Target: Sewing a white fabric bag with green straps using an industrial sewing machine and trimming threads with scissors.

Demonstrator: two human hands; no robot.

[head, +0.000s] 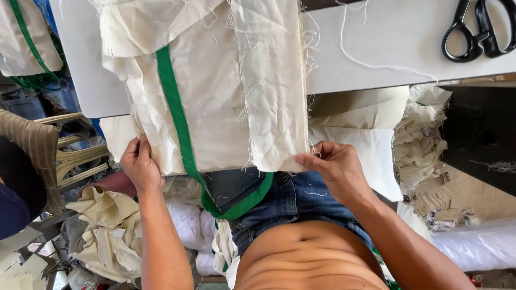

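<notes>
A piece of cream cotton cloth [215,91], frayed along its edges, is lying over the near edge of a pale grey table [387,48] and hanging down toward the person's lap. A green strap [177,113] is running down the cloth's left part and looping below its hem, across the lap, back up toward the right. The left hand [141,165] is gripping the cloth's near left edge, fingers curled closed around the fabric. The right hand [336,166] is pinching the near right corner of the cloth between thumb and fingers, closed on it.

Below the cloth, the person's blue denim shorts [293,201] are showing. On the far right of the table, black-handled scissors [481,27] are lying, well apart from the cloth, and a loose white thread [371,65] is trailing across the tabletop between them. Near left, beside the left arm, a heap of crumpled cream fabric [107,231] is piled up, with a tan plastic chair [64,156] just beyond it. To the right, under the table edge, more folded cream pieces [424,134] are stacked.
</notes>
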